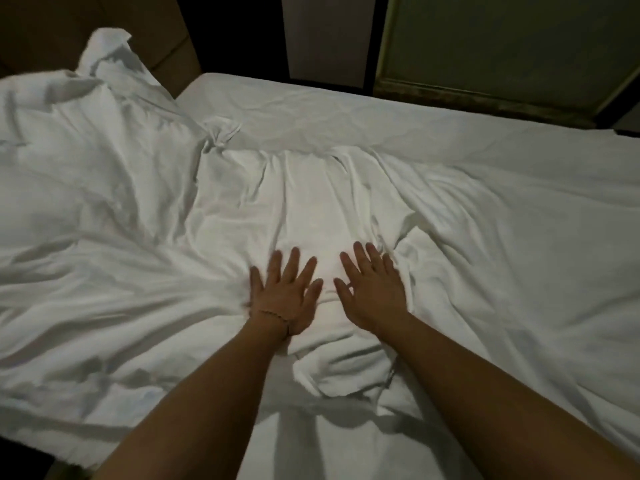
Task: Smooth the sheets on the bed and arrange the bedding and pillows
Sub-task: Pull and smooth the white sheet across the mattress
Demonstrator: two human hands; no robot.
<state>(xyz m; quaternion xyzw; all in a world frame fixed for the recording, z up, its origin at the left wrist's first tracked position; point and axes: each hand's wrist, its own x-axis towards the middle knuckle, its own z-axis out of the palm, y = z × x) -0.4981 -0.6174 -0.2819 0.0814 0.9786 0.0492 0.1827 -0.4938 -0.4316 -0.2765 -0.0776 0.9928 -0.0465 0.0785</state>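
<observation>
Bed: fitted white sheet bare along far edge; rumpled white duvet covering left and near side.

The room is dim. Behind the bed's far edge stands a brown padded headboard at the left, a pale narrow wall panel in the middle, and a large greenish framed panel at the right.

brown padded headboard, framed panel beyond the bed, pale wall strip
</observation>
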